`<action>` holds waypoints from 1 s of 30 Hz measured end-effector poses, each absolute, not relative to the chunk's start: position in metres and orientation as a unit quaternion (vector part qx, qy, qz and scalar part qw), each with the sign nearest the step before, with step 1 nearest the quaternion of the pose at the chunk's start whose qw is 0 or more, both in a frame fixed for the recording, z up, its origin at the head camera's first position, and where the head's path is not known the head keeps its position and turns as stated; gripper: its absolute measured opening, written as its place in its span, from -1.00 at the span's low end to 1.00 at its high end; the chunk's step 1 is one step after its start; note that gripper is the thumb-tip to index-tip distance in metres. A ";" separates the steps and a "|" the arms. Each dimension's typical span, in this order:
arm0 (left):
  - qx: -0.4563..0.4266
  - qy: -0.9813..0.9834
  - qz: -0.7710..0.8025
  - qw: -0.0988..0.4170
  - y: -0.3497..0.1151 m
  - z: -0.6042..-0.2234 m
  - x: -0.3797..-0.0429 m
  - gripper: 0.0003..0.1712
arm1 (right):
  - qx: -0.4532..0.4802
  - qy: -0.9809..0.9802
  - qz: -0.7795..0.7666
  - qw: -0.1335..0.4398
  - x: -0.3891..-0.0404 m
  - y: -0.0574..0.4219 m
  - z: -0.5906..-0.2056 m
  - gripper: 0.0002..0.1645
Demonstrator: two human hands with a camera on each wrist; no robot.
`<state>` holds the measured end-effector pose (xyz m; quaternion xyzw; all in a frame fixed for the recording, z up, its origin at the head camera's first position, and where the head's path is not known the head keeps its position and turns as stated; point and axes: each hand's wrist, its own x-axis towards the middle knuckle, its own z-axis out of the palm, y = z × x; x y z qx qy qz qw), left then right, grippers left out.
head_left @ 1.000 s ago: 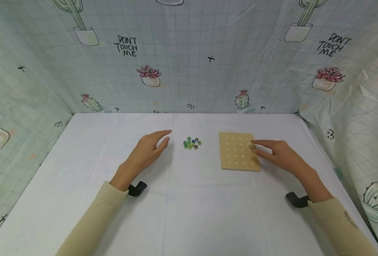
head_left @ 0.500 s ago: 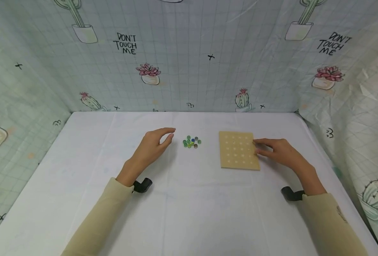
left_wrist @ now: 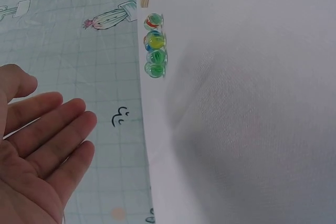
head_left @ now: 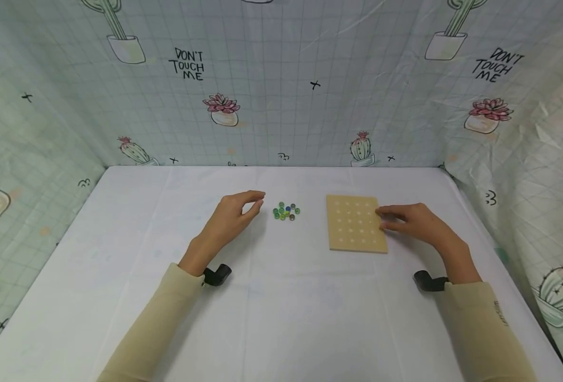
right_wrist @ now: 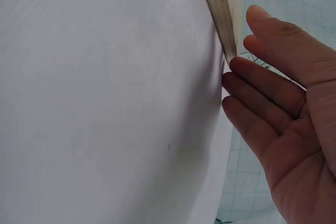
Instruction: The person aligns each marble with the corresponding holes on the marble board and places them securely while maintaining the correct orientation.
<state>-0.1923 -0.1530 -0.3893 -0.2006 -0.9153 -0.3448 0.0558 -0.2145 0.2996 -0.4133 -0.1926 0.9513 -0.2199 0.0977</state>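
A small cluster of glass marbles (head_left: pixel 282 211), mostly green with a few blue, yellow and brownish ones, lies mid-table. My left hand (head_left: pixel 231 215) hovers just left of them, fingers loosely bent and holding nothing. In the left wrist view several marbles (left_wrist: pixel 156 41) appear past the fingertips, apart from them. To the right lies a flat wooden board (head_left: pixel 353 246) with rows of round hollows. My right hand (head_left: pixel 422 225) is at the board's right edge, thumb and fingertips right at it. The right wrist view shows relaxed fingers close to the edge of the board (right_wrist: pixel 220 17).
A white cloth (head_left: pixel 286 318) covers the table. Behind and at both sides hang fabric walls (head_left: pixel 281 111) printed with cacti and lettering. Each wrist wears a black camera mount, one at the left wrist (head_left: pixel 218 275), one at the right wrist (head_left: pixel 429 281).
My left hand has moved a little right, nearer the marbles. My right hand has settled at the board's right edge, its forearm shifting slightly left. Marbles and board look unmoved.
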 end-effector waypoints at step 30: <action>-0.202 -0.921 -0.332 0.037 -0.154 -0.395 -0.200 -0.63 | -0.170 0.936 -0.255 0.176 -0.217 0.299 -0.411 -0.27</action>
